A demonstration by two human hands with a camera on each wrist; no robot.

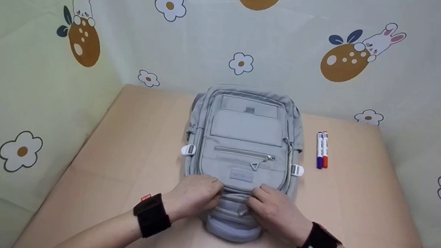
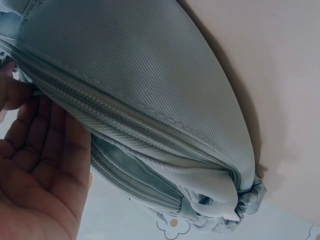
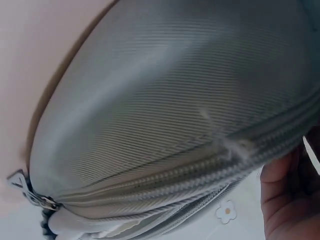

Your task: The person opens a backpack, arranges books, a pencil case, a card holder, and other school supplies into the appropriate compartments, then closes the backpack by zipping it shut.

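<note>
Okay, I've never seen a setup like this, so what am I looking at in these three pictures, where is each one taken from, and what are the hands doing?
There is no machine here: a person works with two bare hands, wearing a camera on the head and one on each wrist, on black straps.

The wide picture comes from the head camera, looking down on a tan table with cartoon-printed sheets behind and beside it. A grey backpack lies flat on the table, and two marker pens, one with a blue cap end and one orange, lie side by side to its right.

The left hand and right hand both rest on the near end of the backpack, fingers curled into the fabric by a zipper line.

The other two pictures are close-ups from the wrist cameras: each shows the ribbed grey fabric and zipper, with part of that hand at the edge.
</note>
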